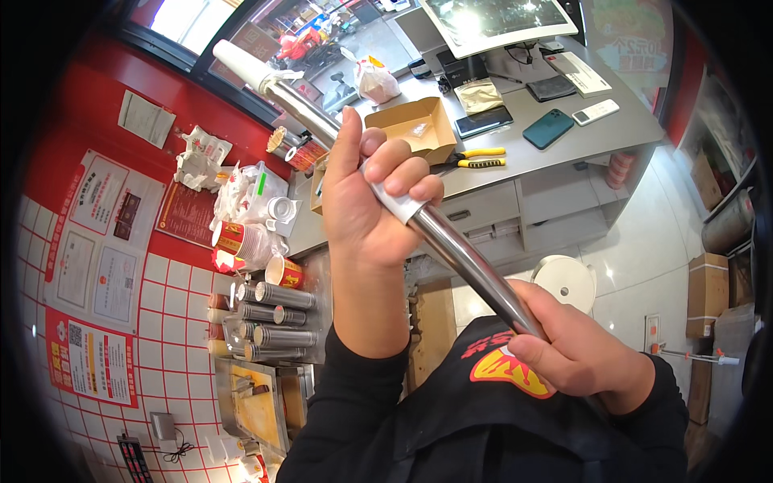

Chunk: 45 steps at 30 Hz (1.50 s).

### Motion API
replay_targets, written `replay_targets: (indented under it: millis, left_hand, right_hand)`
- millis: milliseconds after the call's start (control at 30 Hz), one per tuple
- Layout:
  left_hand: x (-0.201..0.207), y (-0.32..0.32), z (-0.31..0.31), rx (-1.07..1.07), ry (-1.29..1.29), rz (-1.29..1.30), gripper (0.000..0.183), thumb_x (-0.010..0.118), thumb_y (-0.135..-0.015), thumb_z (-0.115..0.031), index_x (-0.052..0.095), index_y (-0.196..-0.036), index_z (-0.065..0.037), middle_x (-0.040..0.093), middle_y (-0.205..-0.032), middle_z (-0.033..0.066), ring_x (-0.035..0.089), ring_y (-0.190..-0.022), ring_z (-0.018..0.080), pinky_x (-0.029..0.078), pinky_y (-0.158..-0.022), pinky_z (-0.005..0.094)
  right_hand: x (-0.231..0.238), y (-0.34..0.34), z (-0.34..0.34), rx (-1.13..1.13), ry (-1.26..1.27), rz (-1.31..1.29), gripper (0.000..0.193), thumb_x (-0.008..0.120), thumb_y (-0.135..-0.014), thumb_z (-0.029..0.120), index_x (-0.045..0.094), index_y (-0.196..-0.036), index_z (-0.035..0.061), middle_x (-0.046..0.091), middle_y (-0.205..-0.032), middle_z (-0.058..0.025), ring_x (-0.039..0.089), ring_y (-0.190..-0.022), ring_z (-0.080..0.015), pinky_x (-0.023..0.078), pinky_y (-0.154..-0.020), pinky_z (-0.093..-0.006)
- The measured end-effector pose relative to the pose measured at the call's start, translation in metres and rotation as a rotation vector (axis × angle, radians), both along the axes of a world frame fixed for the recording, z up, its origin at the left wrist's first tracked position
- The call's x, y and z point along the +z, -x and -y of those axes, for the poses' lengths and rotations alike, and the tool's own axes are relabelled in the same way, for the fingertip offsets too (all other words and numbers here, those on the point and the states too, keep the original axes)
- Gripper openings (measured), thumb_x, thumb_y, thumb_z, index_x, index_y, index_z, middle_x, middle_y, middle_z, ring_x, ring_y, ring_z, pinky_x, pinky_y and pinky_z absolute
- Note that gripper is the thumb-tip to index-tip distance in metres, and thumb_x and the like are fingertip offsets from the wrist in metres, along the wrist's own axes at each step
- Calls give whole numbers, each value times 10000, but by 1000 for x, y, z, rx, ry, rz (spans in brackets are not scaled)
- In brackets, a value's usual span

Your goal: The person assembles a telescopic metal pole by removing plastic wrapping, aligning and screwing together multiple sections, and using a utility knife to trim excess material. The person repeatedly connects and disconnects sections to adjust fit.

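Observation:
A shiny metal telescopic pole point(463, 256) slants across my front, from the upper left down to the lower right. Its far end carries a white plastic tip point(241, 64). My left hand point(374, 193) is closed around it at a white collar point(400, 203), with the thumb pointing up along the pole. Lower down, my right hand point(576, 346) grips the bare metal tube. The near end is hidden behind my right hand and forearm. Beyond my left hand, yellow-handled pliers point(481, 158) lie on the grey counter beside an open cardboard box point(415, 129).
On the counter point(527, 101) are a phone point(547, 129), a white remote point(596, 113) and a monitor point(499, 24). Stacked paper cups point(250, 241) and metal cylinders point(282, 314) stand at the left. A round white stool point(564, 278) is behind my right hand. Cardboard boxes point(707, 294) line the right side.

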<state>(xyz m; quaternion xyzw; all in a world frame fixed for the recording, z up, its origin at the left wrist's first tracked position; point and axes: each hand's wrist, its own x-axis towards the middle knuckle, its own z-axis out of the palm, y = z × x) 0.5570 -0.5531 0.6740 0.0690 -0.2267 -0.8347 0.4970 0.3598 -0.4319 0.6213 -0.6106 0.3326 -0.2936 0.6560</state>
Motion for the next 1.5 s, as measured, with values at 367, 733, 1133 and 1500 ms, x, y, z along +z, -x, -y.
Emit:
replay_targets:
  millis: [367, 733, 1133, 1500]
  left_hand:
    - [-19, 2, -12, -99, 166, -279, 363, 339, -980, -351, 425, -694, -144, 359, -487, -56, 382, -411, 90, 448, -638, 352]
    - [-37, 8, -7, -292, 385, -525, 261, 380, -944, -230, 386, -700, -141, 379, -499, -53, 394, -415, 72, 426, -624, 315]
    - [-60, 37, -49, -71, 340, 196, 383, 357, -975, -327, 282, -1300, -138, 531, -936, 118, 575, -856, 249, 415, -946, 475]
    - [-61, 31, -66, -174, 481, 118, 321, 414, -958, -293, 349, -1192, -83, 501, -829, 56, 560, -821, 207, 480, -865, 462]
  right_hand:
    - [3, -6, -9, 75, -105, 25, 559, 584, -841, 170, 319, -1301, -7, 554, -933, -126, 540, -824, -191, 425, -760, -293]
    - [-3, -8, -7, 145, -220, 90, 573, 611, -817, 137, 325, -1291, -11, 524, -885, -73, 507, -792, -150, 421, -736, -265]
    - [-1, 1, 8, -211, 353, -338, 530, 561, -874, 259, 313, -1247, -25, 567, -677, -169, 584, -629, -321, 450, -565, -379]
    - [38, -15, 54, -482, 696, -23, 129, 591, -813, 81, 647, -888, -8, 561, -754, -49, 534, -612, -83, 447, -520, -211]
